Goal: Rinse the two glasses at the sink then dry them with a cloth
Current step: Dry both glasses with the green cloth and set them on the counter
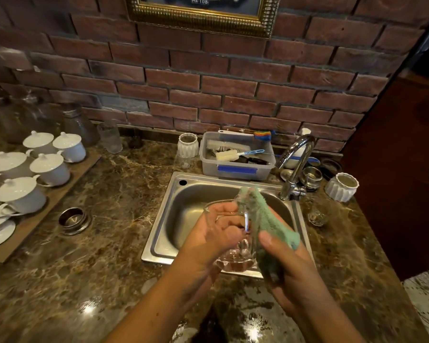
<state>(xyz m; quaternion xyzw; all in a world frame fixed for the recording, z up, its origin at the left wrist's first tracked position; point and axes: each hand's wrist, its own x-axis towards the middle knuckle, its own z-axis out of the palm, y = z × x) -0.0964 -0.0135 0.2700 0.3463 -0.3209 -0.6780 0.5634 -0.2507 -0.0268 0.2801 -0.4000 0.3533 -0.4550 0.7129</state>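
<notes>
Over the sink (183, 201), glass (235, 258) in left fingers (223, 210), cloth (260, 219) in right fingers (270, 243)

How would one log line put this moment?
stage: drying | left hand: grips glass | right hand: grips green cloth against glass | where: over sink

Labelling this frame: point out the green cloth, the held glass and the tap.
green cloth (265, 219), head view, its middle.
glass (235, 262), head view, thick base.
tap (302, 164), head view, curved neck.

green cloth (263, 219), red brick wall (208, 78), brown swirly counter (97, 243), white cups (50, 167), shiny silver sink (164, 219), gold picture frame (268, 18)
</notes>
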